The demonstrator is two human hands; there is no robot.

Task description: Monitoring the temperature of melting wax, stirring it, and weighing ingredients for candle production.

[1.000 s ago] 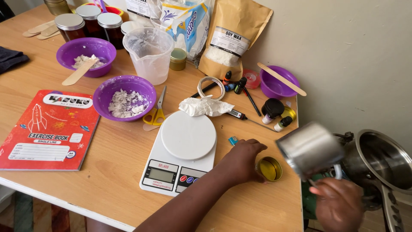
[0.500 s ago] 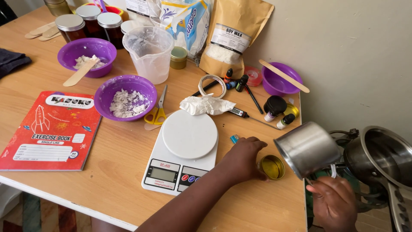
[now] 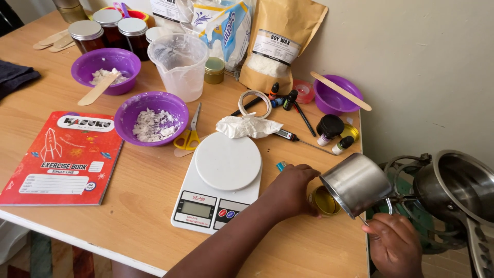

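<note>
A: Left hand (image 3: 292, 188) curled around small gold tin (image 3: 324, 201), steadying it on worktop (image 3: 144, 206) beside white scale (image 3: 218, 183).

B: Right hand (image 3: 393, 242) fist-gripped on handle of steel pitcher (image 3: 356, 184), tipped mouth-down over the tin.

A: Since half a second ago, pitcher dropped lower, nearer tin.

B: Tin sits near worktop's right edge; bare wood in front.

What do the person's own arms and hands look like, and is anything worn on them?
Both hands are bare: no gloves, rings, watch or bracelets show. The left hand continues into a bare forearm with no sleeve in view. Of the right hand only the hand and wrist show, also uncovered. Nails look short.
</note>
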